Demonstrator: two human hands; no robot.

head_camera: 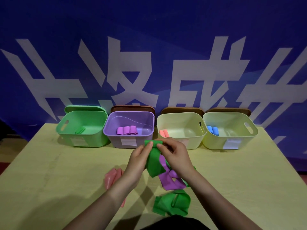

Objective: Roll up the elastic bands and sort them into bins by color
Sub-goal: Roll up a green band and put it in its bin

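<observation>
Wide pale table (49, 171), and along its far edge four bins in a row: green bin (99, 130) with one green roll inside, purple bin (114, 138) with three purple rolls, a cream bin (196, 140) holding pink rolls, another cream bin (249, 138) with blue ones. Mid-table, both hands are raised on a green band (153, 161): the left hand (137, 161) pinches its top edge with thumb and fingertips, the right hand (176, 158) pinches the same edge just beside it, and the band's tail hangs down between them. This looks like the very start of a roll, with the top edge being turned over. Next, I'd judge, the fingers need to wind it tight and even, then carry it to the green bin on the far left. Under the wrists lie a loose purple band (171, 181), a crumpled green band (171, 205) nearer the body, and a pink band (113, 178) partly hidden by the left forearm. The bin labels are too blurred to read.
</observation>
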